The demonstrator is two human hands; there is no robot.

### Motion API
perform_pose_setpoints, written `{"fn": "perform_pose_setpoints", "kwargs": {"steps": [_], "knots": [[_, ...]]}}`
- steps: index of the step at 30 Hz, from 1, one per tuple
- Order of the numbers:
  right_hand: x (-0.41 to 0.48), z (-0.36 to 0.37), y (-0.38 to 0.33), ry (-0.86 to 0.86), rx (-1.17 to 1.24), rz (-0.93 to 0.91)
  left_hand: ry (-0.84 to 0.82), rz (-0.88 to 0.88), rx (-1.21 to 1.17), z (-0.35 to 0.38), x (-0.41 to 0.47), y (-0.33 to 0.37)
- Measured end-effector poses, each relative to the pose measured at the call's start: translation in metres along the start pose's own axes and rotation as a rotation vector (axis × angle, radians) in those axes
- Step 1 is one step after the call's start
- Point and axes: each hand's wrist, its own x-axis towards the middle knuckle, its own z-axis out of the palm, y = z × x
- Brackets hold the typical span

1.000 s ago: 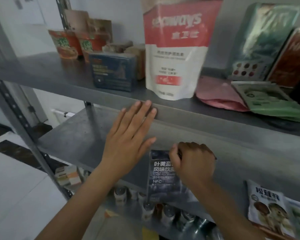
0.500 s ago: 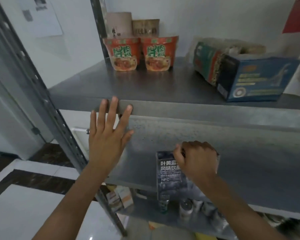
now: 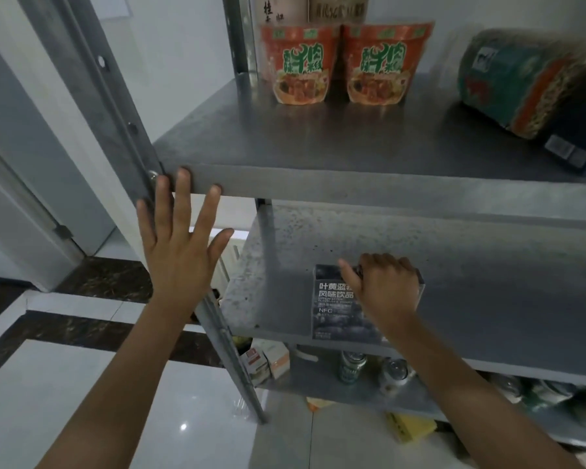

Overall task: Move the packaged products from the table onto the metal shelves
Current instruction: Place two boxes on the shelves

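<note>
Presently right hand [image 3: 384, 289] grips dark drink box [image 3: 332, 301] at middle shelf [image 3: 487, 282] front edge; left hand [image 3: 180, 252] released, fingers spread, up-left of shelf.

White wall [image 3: 183, 62] across upper left and top centre. Pale paper sheet [image 3: 114, 8] on wall, top left, cut by frame edge. Grey-blue door [image 3: 24, 147] at left edge; small dark metal fitting [image 3: 62, 230] at its lower edge. Glossy white floor tiles [image 3: 82, 401] at lower left, bright light glint [image 3: 183, 427] on them. Two dark marble strips [image 3: 105, 279] cross floor at left, white band between. Yellow box [image 3: 411, 429] on floor, lower right of centre, label unreadable.
</note>
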Motion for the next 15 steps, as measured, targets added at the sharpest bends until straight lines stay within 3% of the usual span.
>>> {"fn": "perform_pose_setpoints", "kwargs": {"steps": [9,15], "knots": [[0.018,0.024,-0.051,-0.147,-0.008,-0.016,0.253,0.051,0.038,0.031,-0.001,-0.012],[0.019,0.038,-0.059,-0.230,-0.003,-0.028,0.289,0.067,0.036,0.036,-0.004,-0.013]]}}
